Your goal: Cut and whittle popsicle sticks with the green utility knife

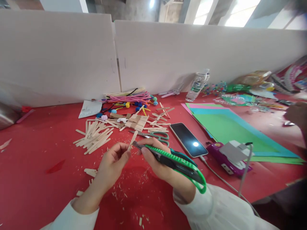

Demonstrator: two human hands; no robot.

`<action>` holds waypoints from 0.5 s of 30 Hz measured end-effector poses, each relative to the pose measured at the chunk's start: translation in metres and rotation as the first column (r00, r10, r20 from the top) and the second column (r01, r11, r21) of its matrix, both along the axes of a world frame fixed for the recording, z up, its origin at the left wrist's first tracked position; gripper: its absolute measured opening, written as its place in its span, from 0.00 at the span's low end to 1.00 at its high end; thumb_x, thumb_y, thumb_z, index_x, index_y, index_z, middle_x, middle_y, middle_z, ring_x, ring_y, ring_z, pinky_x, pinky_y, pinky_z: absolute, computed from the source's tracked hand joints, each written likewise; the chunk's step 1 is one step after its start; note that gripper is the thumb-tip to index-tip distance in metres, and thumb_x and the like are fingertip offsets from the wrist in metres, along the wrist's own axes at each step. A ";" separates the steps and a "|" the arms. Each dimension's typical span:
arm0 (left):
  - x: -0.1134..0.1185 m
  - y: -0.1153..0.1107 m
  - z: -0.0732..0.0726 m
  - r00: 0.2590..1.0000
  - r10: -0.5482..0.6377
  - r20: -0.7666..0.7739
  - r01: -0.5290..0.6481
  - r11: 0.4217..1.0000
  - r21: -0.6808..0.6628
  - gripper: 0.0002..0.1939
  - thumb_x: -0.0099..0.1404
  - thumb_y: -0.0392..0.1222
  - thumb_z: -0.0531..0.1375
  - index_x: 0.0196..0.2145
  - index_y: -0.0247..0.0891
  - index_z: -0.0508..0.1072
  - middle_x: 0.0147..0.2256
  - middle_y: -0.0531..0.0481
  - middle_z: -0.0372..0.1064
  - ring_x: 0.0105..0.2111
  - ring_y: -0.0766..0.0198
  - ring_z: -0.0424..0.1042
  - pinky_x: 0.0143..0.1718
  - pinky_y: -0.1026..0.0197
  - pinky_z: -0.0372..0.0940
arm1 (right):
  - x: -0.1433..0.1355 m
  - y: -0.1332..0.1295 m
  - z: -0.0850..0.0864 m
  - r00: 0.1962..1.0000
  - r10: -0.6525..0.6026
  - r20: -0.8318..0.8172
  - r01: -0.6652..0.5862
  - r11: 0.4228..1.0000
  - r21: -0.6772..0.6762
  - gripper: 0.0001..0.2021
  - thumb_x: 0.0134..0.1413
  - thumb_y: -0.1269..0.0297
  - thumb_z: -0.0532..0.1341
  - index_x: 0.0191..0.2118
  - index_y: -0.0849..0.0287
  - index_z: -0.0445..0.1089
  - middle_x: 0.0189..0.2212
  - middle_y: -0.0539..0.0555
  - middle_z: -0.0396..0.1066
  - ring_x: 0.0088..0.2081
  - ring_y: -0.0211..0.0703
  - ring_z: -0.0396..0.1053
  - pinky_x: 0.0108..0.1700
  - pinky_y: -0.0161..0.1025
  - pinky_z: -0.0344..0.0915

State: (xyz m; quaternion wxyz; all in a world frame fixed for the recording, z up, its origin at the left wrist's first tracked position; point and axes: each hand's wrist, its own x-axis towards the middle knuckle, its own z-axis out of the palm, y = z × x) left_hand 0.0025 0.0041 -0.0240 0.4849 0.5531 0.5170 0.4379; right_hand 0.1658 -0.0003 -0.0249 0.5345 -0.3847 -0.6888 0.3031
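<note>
My left hand (112, 165) pinches a wooden craft stick (133, 139) that points up and to the right. In my right hand (155, 159) is a green and black utility knife (177, 159), its short blade resting against or right beside the stick. Wood shavings (124, 188) lie scattered over the red table (59, 195) under both hands. Just past my right hand are scissors (159, 136) with green-grey handles, partly covered. A teal-handled tool (183, 156) shows behind the knife. To the left lies a loose pile of craft sticks (94, 135).
A phone (188, 139) on a white cable lies right of my hands, beside a purple device (227, 159) and coloured paper sheets (232, 127). Pipe cleaners (130, 97) and a plastic bottle (198, 85) are near the white partition (153, 54). Another person's hand (296, 115) is at far right.
</note>
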 end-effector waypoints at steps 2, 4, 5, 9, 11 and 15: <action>0.000 -0.001 -0.001 1.000 0.002 -0.004 -0.002 1.000 0.011 0.13 0.53 0.51 0.61 0.29 0.38 0.70 0.23 0.56 0.63 0.23 0.68 0.59 0.24 0.66 0.55 | -0.001 0.001 -0.003 1.000 0.011 -0.015 -0.010 1.000 0.029 0.07 0.57 0.67 0.54 0.39 0.56 0.68 0.26 0.50 0.72 0.27 0.37 0.70 0.31 0.35 0.67; 0.000 -0.002 -0.002 1.000 -0.003 0.001 0.003 1.000 0.021 0.12 0.54 0.50 0.61 0.29 0.37 0.70 0.24 0.55 0.65 0.24 0.67 0.61 0.26 0.66 0.57 | -0.002 0.002 -0.005 0.999 0.039 -0.021 -0.038 0.999 0.030 0.06 0.57 0.67 0.54 0.38 0.56 0.68 0.26 0.50 0.72 0.28 0.37 0.71 0.32 0.35 0.68; 0.000 -0.002 -0.002 1.000 -0.007 0.004 0.007 1.000 0.023 0.12 0.54 0.49 0.61 0.29 0.37 0.70 0.25 0.54 0.65 0.25 0.67 0.62 0.27 0.65 0.57 | -0.002 0.002 -0.005 0.999 0.048 -0.022 -0.048 0.999 0.022 0.06 0.57 0.67 0.55 0.38 0.56 0.68 0.26 0.50 0.72 0.28 0.37 0.71 0.31 0.35 0.68; 0.001 -0.003 -0.004 1.000 0.008 -0.008 -0.008 0.999 0.040 0.12 0.54 0.48 0.61 0.29 0.37 0.70 0.26 0.54 0.66 0.26 0.66 0.63 0.29 0.65 0.58 | -0.002 -0.001 -0.002 0.999 0.025 -0.019 -0.026 0.999 -0.028 0.06 0.57 0.67 0.54 0.39 0.56 0.67 0.26 0.49 0.72 0.27 0.36 0.70 0.30 0.34 0.67; 0.002 -0.003 -0.005 1.000 0.015 -0.018 -0.014 0.999 0.052 0.11 0.55 0.48 0.61 0.29 0.37 0.69 0.26 0.54 0.65 0.26 0.66 0.63 0.29 0.65 0.58 | -0.002 -0.001 -0.001 0.999 0.013 -0.032 -0.013 1.000 -0.014 0.06 0.57 0.67 0.54 0.39 0.56 0.67 0.26 0.49 0.72 0.27 0.36 0.70 0.30 0.34 0.66; 0.002 -0.004 -0.008 1.000 0.019 0.003 -0.019 0.998 0.061 0.12 0.56 0.49 0.61 0.29 0.37 0.68 0.24 0.55 0.63 0.25 0.67 0.61 0.27 0.65 0.57 | -0.004 -0.002 -0.005 0.999 0.035 -0.027 -0.035 0.999 0.021 0.06 0.57 0.67 0.55 0.38 0.56 0.68 0.27 0.50 0.73 0.28 0.37 0.71 0.32 0.34 0.68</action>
